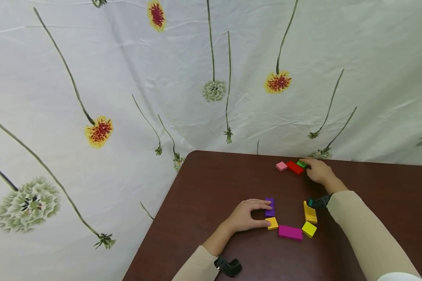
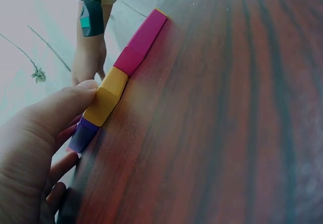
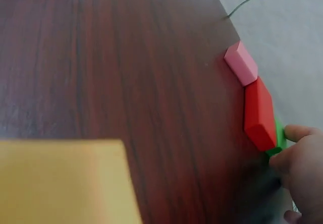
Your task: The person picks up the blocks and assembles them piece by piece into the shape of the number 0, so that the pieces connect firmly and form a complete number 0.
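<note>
My left hand point(image 1: 244, 216) rests at the near left of a group of blocks. Its thumb touches the small orange block point(image 1: 273, 223), and its outstretched fingers lie over the purple block point(image 1: 270, 212). Farther back, my right hand point(image 1: 319, 171) pinches the small green block point(image 1: 301, 164) between thumb and forefinger. That green block point(image 3: 278, 138) touches the end of the red block point(image 3: 260, 115) in the right wrist view. A pink block point(image 3: 242, 64) adjoins the red one's other end. In the left wrist view, the magenta block point(image 2: 142, 40) adjoins the orange one.
Right of the magenta block sits a tilted yellow block point(image 1: 309, 229), with a longer amber block point(image 1: 310, 214) behind it, near the right wrist's dark band point(image 1: 319, 201). The brown table point(image 1: 211, 187) ends at a flower-patterned cloth point(image 1: 183, 58) behind and to the left.
</note>
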Available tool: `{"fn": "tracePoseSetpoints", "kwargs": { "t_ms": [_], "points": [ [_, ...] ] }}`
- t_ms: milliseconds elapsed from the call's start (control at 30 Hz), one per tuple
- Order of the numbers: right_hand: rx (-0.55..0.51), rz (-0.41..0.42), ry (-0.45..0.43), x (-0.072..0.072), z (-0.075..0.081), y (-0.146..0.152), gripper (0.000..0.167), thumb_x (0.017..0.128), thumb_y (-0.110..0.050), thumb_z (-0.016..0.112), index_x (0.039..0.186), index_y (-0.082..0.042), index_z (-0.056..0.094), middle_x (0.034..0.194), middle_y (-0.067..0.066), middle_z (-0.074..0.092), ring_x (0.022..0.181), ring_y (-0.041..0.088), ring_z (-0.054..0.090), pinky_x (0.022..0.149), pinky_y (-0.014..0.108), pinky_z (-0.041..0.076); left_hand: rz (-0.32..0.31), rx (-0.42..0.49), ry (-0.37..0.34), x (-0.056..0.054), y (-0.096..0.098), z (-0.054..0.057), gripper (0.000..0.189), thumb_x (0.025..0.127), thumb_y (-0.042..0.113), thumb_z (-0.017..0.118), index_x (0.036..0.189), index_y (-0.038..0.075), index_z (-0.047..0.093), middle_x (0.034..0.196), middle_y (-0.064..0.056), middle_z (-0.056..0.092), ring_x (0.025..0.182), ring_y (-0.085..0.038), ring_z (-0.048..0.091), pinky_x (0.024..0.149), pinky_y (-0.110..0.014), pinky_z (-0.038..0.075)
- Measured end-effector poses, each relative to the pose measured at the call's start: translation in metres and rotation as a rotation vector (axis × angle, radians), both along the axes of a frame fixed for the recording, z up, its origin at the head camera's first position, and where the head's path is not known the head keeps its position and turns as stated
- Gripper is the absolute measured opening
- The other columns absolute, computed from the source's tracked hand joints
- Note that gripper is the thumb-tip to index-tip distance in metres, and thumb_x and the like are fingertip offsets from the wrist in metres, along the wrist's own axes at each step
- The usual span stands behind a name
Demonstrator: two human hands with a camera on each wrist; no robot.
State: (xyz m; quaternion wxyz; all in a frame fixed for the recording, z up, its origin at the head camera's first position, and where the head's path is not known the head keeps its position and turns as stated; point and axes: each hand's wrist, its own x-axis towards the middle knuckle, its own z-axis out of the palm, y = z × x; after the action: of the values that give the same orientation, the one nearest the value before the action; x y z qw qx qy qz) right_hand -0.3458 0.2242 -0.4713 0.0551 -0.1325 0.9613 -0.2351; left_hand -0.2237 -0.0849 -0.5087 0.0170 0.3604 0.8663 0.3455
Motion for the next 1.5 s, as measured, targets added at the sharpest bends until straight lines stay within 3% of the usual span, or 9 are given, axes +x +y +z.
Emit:
{"fn": "tracePoseSetpoints", "kwargs": {
  "t_ms": [300, 533, 833, 1033, 1267, 1500],
  "points": [
    [-0.011, -0.069, 0.081, 0.009, -0.008, 0.008, 0.043, 0.095, -0.016, 0.057, 0.130, 0.008, 0.055, 0.129, 0.034, 0.052, 0.112, 0.050, 0.049, 0.093, 0.063, 0.040, -0.006, 0.006, 0.029, -0.001, 0.001, -0.002, 0.042, 0.086, 0.035, 0.075, 0.124, 0.019, 0.069, 0.137, 0.009, 0.057, 0.128, -0.008, 0.048, 0.108, -0.037, 0.034],
    [-0.087, -0.103, 0.112, 0.018, -0.014, 0.015, 0.039, 0.091, -0.020, 0.066, 0.117, 0.009, 0.061, 0.111, 0.028, 0.061, 0.092, 0.039, 0.056, 0.081, 0.054, 0.046, -0.002, 0.000, 0.000, -0.002, 0.001, -0.001, 0.042, 0.086, 0.035, 0.075, 0.124, 0.019, 0.068, 0.137, 0.009, 0.056, 0.128, -0.008, 0.047, 0.109, -0.039, 0.033],
    [-0.145, -0.130, 0.091, 0.029, -0.016, 0.019, 0.049, 0.090, -0.023, 0.070, 0.122, 0.011, 0.056, 0.102, 0.027, 0.061, 0.086, 0.037, 0.057, 0.076, 0.051, 0.049, 0.011, -0.009, -0.045, -0.001, 0.003, -0.001, 0.043, 0.085, 0.034, 0.075, 0.125, 0.020, 0.068, 0.138, 0.010, 0.056, 0.129, -0.008, 0.046, 0.111, -0.038, 0.031],
    [-0.190, -0.115, 0.097, 0.030, -0.015, 0.021, 0.045, 0.090, -0.015, 0.067, 0.123, 0.013, 0.056, 0.103, 0.028, 0.061, 0.087, 0.037, 0.058, 0.074, 0.050, 0.050, 0.001, -0.002, -0.044, -0.002, 0.002, 0.000, 0.043, 0.086, 0.035, 0.075, 0.125, 0.020, 0.068, 0.138, 0.010, 0.055, 0.129, -0.008, 0.046, 0.110, -0.036, 0.032],
    [-0.242, -0.104, 0.089, 0.037, -0.012, 0.031, 0.043, 0.089, -0.020, 0.072, 0.116, 0.012, 0.062, 0.099, 0.023, 0.065, 0.088, 0.037, 0.060, 0.072, 0.046, 0.050, 0.001, 0.007, -0.041, -0.002, 0.004, -0.001, 0.043, 0.085, 0.033, 0.076, 0.125, 0.019, 0.068, 0.137, 0.009, 0.056, 0.129, -0.008, 0.046, 0.110, -0.034, 0.032],
    [-0.267, -0.025, 0.051, 0.050, -0.009, 0.033, 0.040, 0.087, -0.022, 0.075, 0.114, 0.007, 0.066, 0.096, 0.013, 0.066, 0.087, 0.029, 0.059, 0.071, 0.038, 0.048, 0.008, 0.008, -0.043, -0.001, 0.003, 0.000, 0.043, 0.084, 0.031, 0.077, 0.125, 0.017, 0.069, 0.137, 0.008, 0.057, 0.129, -0.009, 0.047, 0.109, -0.033, 0.033]
  ]
}}
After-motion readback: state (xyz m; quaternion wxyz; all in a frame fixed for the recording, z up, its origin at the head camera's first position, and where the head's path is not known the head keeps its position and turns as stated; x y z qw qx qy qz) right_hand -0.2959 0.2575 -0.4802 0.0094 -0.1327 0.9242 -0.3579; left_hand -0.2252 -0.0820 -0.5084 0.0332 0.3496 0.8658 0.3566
